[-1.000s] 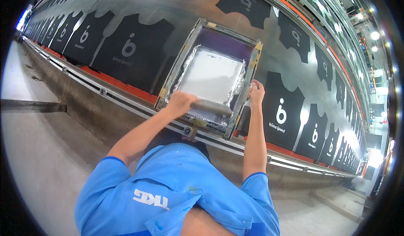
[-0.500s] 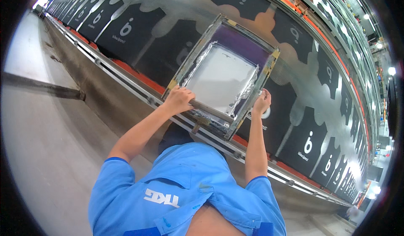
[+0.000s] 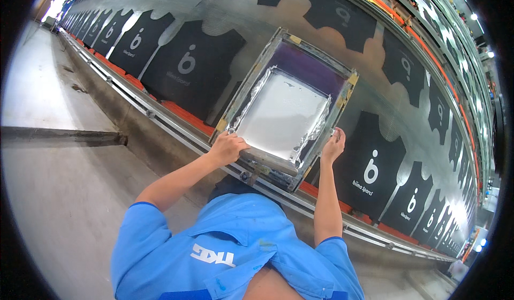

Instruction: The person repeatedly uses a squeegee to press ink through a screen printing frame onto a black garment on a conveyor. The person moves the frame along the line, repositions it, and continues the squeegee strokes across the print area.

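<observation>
A metal-edged printing screen point(image 3: 344, 93) with a purple mesh upper band lies tilted over the printing table. White ink point(image 3: 281, 112) fills its middle, with ridged smears along the sides. My left hand point(image 3: 227, 149) is closed on a squeegee point(image 3: 270, 158), a long bar lying across the bottom of the ink, near the screen's lower-left side. My right hand point(image 3: 333, 146) grips the right edge of the screen frame, fingers curled at a small metal fitting.
Dark shirt pieces point(image 3: 369, 139) with white logos line a long sloped metal table, edged with orange strips and a metal rail point(image 3: 140, 107). A concrete walkway point(image 3: 64, 171) runs along the left. Another metal rack with orange strips rises at upper right.
The squeegee and my left hand have moved slightly toward the screen's lower edge. The whole view has shifted and tilted, with screen and hands appearing farther right. My right hand stays on the frame.
</observation>
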Demonstrator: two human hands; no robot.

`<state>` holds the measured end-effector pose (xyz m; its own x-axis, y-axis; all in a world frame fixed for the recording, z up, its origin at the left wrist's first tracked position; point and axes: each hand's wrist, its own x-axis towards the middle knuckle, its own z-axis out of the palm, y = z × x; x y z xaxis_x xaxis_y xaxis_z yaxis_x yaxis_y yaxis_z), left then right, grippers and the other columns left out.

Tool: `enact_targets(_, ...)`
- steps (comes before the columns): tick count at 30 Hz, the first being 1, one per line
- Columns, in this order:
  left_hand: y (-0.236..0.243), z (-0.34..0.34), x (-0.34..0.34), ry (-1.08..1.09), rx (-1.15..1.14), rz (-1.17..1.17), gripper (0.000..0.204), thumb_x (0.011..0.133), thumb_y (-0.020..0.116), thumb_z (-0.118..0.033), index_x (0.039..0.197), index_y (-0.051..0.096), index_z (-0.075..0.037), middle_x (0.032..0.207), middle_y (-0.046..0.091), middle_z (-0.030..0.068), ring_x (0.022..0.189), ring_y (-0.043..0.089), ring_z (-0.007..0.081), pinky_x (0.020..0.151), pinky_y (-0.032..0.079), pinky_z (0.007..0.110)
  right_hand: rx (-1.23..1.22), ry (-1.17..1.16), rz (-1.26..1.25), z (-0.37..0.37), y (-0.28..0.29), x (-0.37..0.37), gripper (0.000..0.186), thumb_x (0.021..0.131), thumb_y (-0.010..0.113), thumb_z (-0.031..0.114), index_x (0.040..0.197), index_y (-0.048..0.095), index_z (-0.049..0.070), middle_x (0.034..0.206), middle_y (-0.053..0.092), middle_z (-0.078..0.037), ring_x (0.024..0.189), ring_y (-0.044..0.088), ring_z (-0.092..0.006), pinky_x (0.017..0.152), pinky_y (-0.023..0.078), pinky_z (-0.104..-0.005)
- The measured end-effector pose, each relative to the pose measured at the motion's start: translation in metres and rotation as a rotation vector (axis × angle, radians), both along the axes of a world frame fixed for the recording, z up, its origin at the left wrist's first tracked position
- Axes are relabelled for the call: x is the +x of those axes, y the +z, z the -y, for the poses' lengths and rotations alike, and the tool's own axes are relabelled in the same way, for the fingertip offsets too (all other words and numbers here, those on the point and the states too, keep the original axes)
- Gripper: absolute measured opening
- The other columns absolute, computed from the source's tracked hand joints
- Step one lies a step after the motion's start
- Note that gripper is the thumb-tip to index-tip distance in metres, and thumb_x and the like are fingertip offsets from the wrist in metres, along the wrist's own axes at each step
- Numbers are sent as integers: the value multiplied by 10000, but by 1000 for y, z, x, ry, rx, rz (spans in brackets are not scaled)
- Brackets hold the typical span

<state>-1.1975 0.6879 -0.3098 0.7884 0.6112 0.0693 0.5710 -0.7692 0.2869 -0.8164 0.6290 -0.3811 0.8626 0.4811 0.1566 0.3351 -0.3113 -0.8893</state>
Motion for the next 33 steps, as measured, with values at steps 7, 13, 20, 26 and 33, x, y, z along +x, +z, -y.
enact_targets(7, -1, -86, 60, 27, -31, 149, 245, 783, 751, -131, 1019, 799, -175, 933, 769, 74, 895, 724, 278, 818, 555, 421, -128, 23, 19, 1, -10, 4, 267, 1064, 549, 284, 1184, 697, 98, 1085, 731, -151, 975, 708, -317, 872, 523, -402)
enact_targets(13, 29, -223, 165, -35, -143, -68, 352, 768, 826, -291, 1081, 786, -135, 978, 770, 135, 971, 728, 345, 868, 567, 461, -662, 374, 339, 24, 50, 34, 329, 971, 658, 341, 1237, 695, 149, 1103, 673, -106, 1052, 634, -337, 857, 522, -467)
enact_targets(20, 38, -314, 231, -156, -302, -306, 506, 675, 879, -320, 1140, 782, -146, 1043, 778, 129, 1023, 729, 321, 898, 567, 435, -394, 495, 791, -110, 136, 71, 526, 754, 847, 383, 1233, 733, 199, 1255, 658, -54, 1260, 563, -252, 1022, 404, -448)
enact_targets(26, 29, -325, 243, -146, -302, -318, 514, 647, 880, -303, 1121, 785, -129, 1046, 782, 121, 1023, 730, 322, 903, 568, 435, -925, 656, 622, -188, 113, 94, 623, 679, 892, 468, 1191, 749, 143, 1054, 757, -70, 1081, 694, -262, 947, 432, -417)
enact_targets(33, 23, -290, 221, -126, -198, -266, 459, 670, 853, -281, 1103, 794, -139, 1027, 774, 150, 1016, 728, 341, 914, 573, 452, -906, 660, 554, -165, 104, 75, 544, 722, 876, 474, 1114, 767, 113, 1095, 764, -107, 1077, 702, -302, 911, 485, -456)
